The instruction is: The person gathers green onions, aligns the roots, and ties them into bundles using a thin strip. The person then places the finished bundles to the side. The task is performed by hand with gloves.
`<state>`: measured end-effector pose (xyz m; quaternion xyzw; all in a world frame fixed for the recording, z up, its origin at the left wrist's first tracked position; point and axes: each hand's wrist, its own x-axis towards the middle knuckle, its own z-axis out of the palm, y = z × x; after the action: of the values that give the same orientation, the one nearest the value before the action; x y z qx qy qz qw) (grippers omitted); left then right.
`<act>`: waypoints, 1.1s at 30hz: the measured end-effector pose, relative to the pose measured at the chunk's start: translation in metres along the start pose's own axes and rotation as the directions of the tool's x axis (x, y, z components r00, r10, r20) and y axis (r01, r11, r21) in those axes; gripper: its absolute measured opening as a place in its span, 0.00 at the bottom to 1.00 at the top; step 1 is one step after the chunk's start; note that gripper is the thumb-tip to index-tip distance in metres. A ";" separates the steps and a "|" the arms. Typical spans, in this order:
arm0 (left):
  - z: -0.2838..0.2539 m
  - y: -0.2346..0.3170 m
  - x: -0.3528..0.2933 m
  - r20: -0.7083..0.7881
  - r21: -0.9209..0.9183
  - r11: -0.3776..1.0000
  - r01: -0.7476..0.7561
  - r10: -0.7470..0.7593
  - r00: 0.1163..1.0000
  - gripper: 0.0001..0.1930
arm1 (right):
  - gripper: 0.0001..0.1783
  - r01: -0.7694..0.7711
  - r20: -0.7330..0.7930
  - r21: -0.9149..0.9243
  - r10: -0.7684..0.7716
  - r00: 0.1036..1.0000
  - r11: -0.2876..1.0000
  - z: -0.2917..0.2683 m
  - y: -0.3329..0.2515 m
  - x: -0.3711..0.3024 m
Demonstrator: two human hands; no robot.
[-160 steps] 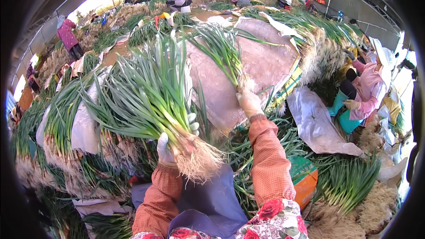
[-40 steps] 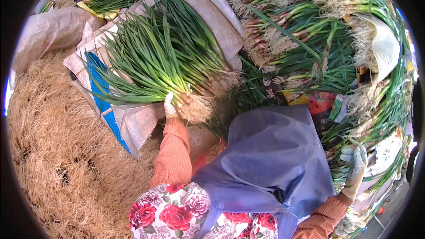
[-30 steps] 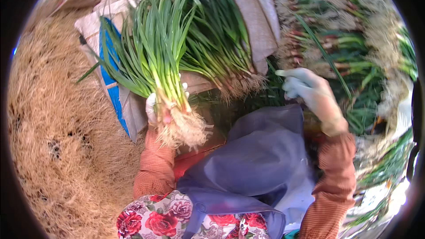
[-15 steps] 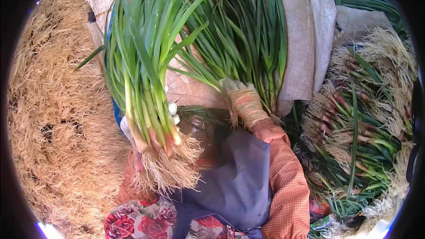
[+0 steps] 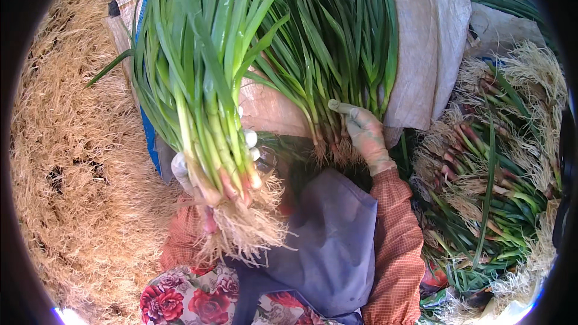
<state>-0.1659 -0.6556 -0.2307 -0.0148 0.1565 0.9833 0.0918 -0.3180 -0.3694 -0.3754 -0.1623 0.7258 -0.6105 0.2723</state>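
Note:
A bunch of green garlic [image 5: 211,96] with long green leaves, pinkish stalk bases and shaggy pale roots hangs upright in front of me. My left hand [image 5: 180,168], in a whitish glove, is closed round its lower stalks; fingertips show on the far side, and the bunch hides the rest. Another spread of green garlic [image 5: 328,48] lies behind and to the right on a pale woven sheet [image 5: 415,54], roots toward me. My right hand [image 5: 366,135], in a stained pale glove, is at its stalk bases, index finger stretched left, other fingers partly bent.
A deep mass of dry straw-coloured roots [image 5: 72,132] fills the left side. On the right lies a heap of green garlic [image 5: 481,174] with tangled roots. A blue-grey apron [image 5: 328,235] and a floral cloth [image 5: 208,307] cover my lap.
My right hand has shifted right off the stalks it lay over, baring their bases and roots. The bunch in my left hand sits slightly lower and farther right in view.

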 end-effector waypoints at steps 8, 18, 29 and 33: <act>0.003 -0.045 0.021 -0.322 -0.015 1.000 -0.014 0.009 0.947 0.47 | 0.18 -0.173 0.016 0.248 0.175 0.985 0.953 0.004 -0.007 -0.013; -0.153 -0.098 0.026 -0.725 0.424 0.903 -0.074 0.387 0.570 0.32 | 0.18 -0.076 -0.095 -0.073 0.068 0.993 0.994 0.030 0.015 -0.036; -0.157 -0.060 0.063 -0.641 0.551 0.789 0.271 0.193 0.743 0.31 | 0.32 -0.124 0.172 -0.575 0.268 0.948 0.809 0.032 -0.010 -0.050; -0.155 -0.070 0.061 -0.764 0.587 0.643 0.491 0.240 0.599 0.11 | 0.19 -0.118 0.020 -0.576 0.158 0.987 0.809 -0.033 -0.063 -0.101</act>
<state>-0.2129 -0.6276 -0.4031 -0.4195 0.5711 0.7001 0.0877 -0.2630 -0.2985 -0.2905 -0.2039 0.8759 -0.3370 0.2787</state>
